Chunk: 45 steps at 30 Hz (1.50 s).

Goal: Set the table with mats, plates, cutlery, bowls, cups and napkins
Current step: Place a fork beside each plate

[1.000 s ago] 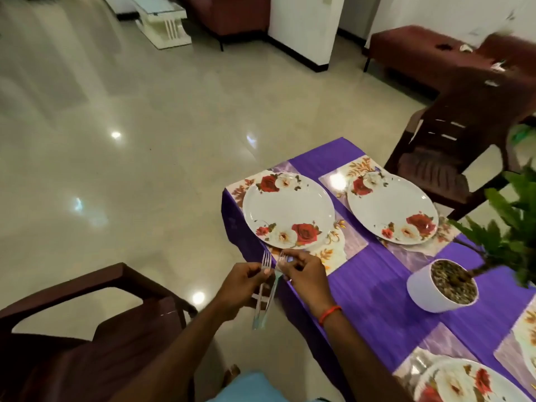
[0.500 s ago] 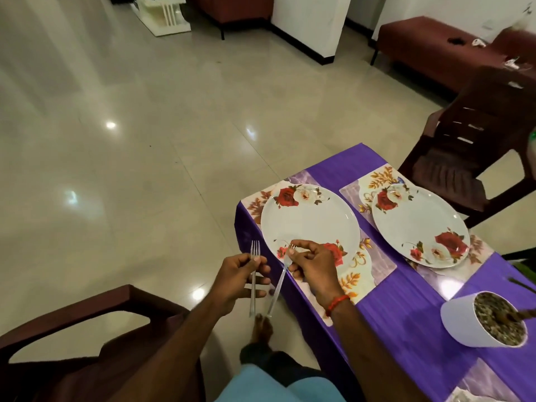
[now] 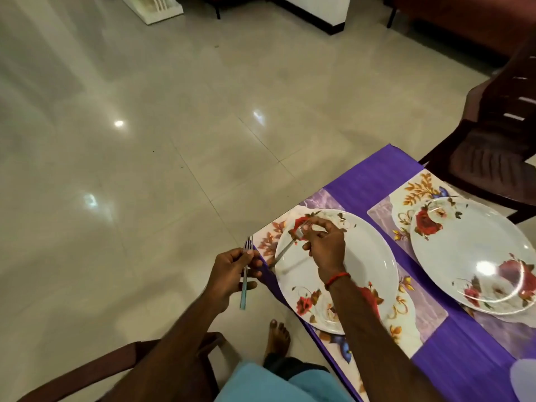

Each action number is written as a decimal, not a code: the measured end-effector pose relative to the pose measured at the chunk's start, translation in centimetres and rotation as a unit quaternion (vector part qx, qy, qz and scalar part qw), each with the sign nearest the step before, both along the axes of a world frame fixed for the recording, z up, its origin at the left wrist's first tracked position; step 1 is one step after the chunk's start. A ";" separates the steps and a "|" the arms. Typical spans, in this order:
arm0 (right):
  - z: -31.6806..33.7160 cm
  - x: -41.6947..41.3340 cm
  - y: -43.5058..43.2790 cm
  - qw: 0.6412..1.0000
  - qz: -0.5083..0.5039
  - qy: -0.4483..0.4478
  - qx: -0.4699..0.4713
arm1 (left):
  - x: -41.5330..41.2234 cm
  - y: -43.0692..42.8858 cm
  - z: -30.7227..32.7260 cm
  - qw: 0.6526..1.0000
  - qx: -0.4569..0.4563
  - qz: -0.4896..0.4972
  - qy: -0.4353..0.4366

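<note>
The left hand (image 3: 229, 275) grips an upright fork (image 3: 244, 293), its fingers (image 3: 253, 263) curled round the middle of the handle. The tines show above them and the handle's end hangs below. This hand is off the edge of the tabletop (image 3: 365, 181), over the floor (image 3: 145, 169). The right hand (image 3: 326, 246), with a red thread (image 3: 338, 277) at its wrist, pinches a second fork (image 3: 282, 252) between thumb and fingertips (image 3: 324, 226). The pinched end is blurred; the rest of the fork slants down toward the left hand and ends just beside the left fingers, at the rim of the near plate (image 3: 371, 256). That plate lies directly under the right fingers, on the near mat (image 3: 268, 242), whose leaf-printed corner shows between the two hands. The far plate (image 3: 464, 256) sits on the far mat (image 3: 383, 211), well apart from the right fingers, on the side away from the left hand. Both mats lie on the purple-covered tabletop. A dark chair (image 3: 493, 158) stands beyond the far plate, and a bare foot (image 3: 278, 335) rests on the floor below the left fingers.
</note>
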State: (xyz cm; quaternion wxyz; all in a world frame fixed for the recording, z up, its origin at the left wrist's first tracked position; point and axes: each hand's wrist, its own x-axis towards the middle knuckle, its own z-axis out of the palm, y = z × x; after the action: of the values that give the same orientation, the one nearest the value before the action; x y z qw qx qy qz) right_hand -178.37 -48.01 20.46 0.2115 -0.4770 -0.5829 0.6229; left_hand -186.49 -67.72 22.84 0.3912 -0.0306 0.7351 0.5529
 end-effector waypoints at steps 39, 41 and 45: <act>-6.4 -8.7 6.3 0.889 0.154 -0.351 0.249 | -14.6 5.4 -2.6 0.993 -0.014 -0.087 -0.080; -6.1 -8.7 6.6 0.900 0.150 -0.345 0.221 | -17.2 6.4 -2.6 0.989 0.000 -0.125 -0.083; -5.3 -8.9 6.7 0.909 0.103 -0.353 0.198 | -22.3 7.7 -2.0 0.976 0.028 -0.190 -0.099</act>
State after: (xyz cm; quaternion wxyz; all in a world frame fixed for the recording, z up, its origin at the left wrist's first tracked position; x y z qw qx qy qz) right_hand -187.31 -41.31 15.20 0.0168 -0.5518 -0.7763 0.3042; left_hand -208.77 -59.97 20.80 0.5606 0.0659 0.6696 0.4828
